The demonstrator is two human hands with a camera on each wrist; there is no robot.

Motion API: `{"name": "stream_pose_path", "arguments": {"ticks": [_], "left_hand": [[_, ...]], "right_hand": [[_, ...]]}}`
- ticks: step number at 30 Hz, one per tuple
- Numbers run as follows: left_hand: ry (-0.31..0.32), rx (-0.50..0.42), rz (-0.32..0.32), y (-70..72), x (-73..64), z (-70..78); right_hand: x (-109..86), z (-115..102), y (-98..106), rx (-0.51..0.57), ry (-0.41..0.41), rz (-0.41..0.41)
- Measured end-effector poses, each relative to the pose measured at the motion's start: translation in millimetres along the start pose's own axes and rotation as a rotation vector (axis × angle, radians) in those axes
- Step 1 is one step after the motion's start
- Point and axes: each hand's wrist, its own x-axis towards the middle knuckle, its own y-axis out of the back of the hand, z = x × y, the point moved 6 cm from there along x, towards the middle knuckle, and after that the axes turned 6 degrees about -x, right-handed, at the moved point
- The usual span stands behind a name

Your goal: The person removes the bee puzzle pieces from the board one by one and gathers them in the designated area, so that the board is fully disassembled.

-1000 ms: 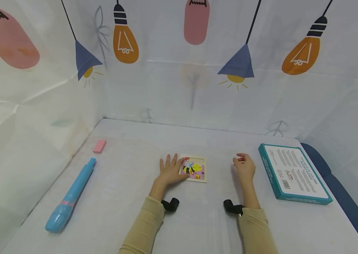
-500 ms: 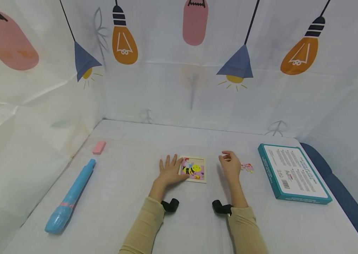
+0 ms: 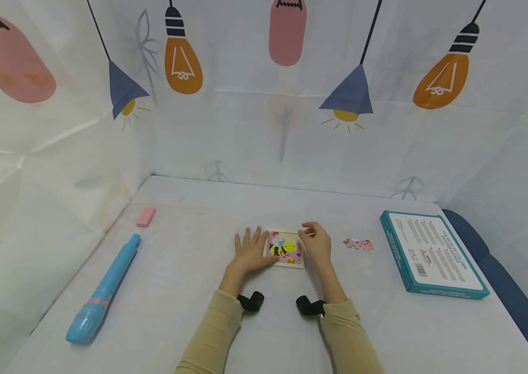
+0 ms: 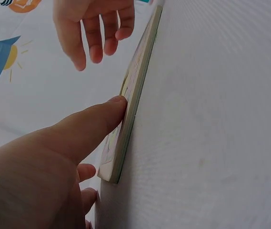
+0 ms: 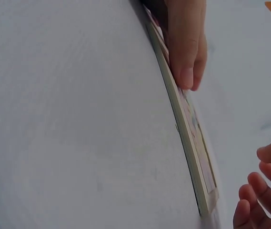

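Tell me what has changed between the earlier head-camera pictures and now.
The right hand has moved left, from over the loose pieces to the right edge of the bee puzzle, leaving those pieces uncovered. No grip was visibly taken or released. The left hand stayed on the puzzle's left side; the teal-edged box, blue object and pink block stayed put.

Two hands: one left hand (image 3: 248, 256), one right hand (image 3: 318, 246). Two tan sleeves (image 3: 214, 332), two black wrist cameras (image 3: 251, 302). On one desk (image 3: 184, 259): one framed bee puzzle (image 3: 285, 249), one pink block (image 3: 146, 217), one blue wand-shaped object (image 3: 105, 288), one teal-edged box (image 3: 434, 254), and one cluster of loose puzzle pieces (image 3: 359, 244), too small to count singly. Printed behind: two orange bulbs (image 3: 183, 65), two whole blue lampshades (image 3: 350, 93).
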Motion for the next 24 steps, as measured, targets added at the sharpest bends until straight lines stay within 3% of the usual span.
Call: {"name": "stream_pose_path", "arguments": {"ticks": [10,16,24], "left_hand": [[0.002,0.030,-0.010,-2.0,3.0,-2.8],[-0.002,0.032,-0.009,-1.9,3.5,-4.0],[-0.009,0.036,-0.013,-2.1,3.7,-3.4]], "right_hand": [[-8.8,-21,-30,-0.073,0.135,-0.174],[-10.5,-29,-40,-0.238,0.260,-0.148],[-12.7,-31,-45,-0.411,0.275,-0.112]]}}
